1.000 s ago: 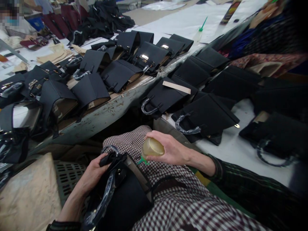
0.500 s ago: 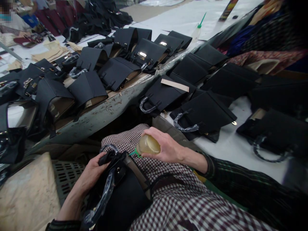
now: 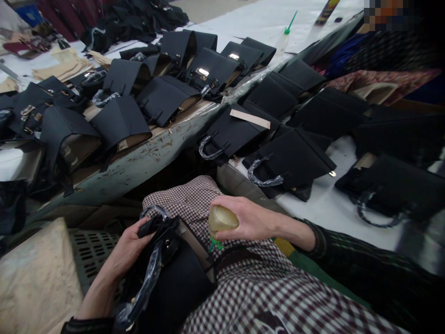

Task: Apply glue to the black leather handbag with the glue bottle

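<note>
A black handbag (image 3: 174,283) lies on my lap over the checked apron (image 3: 236,297), its beige-lined edge turned toward my right hand. My left hand (image 3: 130,243) is closed on bunched black material at the bag's top, beside the plastic-wrapped handle (image 3: 148,287). In my right hand (image 3: 248,218) is a squeeze bottle (image 3: 224,219) of yellowish liquid, its fingers wrapped round the body. The bottle is tilted nozzle-down; its green nozzle (image 3: 214,243) points at the near end of the beige-lined edge. Whether the tip touches the bag I cannot tell.
Black handbags (image 3: 118,127) crowd the table on the left, and more bags (image 3: 290,160) lie on the white surface at right. Another green-tipped bottle (image 3: 283,41) stands behind them. A plastic crate (image 3: 92,253) and a beige block (image 3: 38,273) sit at lower left.
My right hand has moved the bottle right and slightly down along the bag's edge, turning its nozzle more steeply downward. My left hand keeps its hold on the bag. The view has shifted slightly.
</note>
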A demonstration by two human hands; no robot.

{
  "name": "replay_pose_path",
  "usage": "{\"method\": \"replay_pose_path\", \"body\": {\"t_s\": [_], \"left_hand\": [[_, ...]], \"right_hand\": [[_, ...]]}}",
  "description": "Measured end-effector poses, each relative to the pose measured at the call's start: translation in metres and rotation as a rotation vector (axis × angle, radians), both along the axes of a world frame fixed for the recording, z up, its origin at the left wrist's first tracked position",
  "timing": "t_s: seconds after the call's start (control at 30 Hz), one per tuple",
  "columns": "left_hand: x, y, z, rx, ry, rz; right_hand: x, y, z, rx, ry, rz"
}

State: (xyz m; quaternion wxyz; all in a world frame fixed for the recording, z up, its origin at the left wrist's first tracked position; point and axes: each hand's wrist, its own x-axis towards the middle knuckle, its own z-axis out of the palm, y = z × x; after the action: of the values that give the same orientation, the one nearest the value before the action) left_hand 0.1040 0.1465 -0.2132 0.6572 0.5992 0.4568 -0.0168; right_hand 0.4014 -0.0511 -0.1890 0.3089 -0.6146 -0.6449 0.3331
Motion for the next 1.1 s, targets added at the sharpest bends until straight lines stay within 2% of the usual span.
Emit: {"method": "replay_pose_path", "body": {"t_s": [0.1,0.2,0.33,0.43,0.6,0.93,1.1], "left_hand": [[-0.001,-0.001,0.001,0.002,0.005,-0.004],[0.0,-0.002,0.003,-0.001,0.018,-0.009],[0.002,-0.003,0.004,-0.002,0.002,0.006],[0.0,-0.003,0.002,0.01,0.003,-0.001],[-0.002,-0.002,0.0,0.029,0.006,-0.015],[0.001,-0.005,0.002,0.027,0.023,0.006],[-0.002,-0.003,-0.001,0.049,0.035,-0.015]], "right_hand": [[0.0,0.002,0.001,0.033,0.019,-0.123],[-0.003,0.009,-0.003,0.167,0.063,-0.24],[-0.009,0.02,-0.013,0.356,0.067,-0.242],[-0.012,0.024,-0.018,0.395,0.04,-0.205],[-0.01,0.02,-0.015,0.337,0.03,-0.173],[-0.002,-0.003,-0.005,0.082,0.015,-0.017],[-0.001,-0.009,-0.003,0.021,0.007,0.01]]}}
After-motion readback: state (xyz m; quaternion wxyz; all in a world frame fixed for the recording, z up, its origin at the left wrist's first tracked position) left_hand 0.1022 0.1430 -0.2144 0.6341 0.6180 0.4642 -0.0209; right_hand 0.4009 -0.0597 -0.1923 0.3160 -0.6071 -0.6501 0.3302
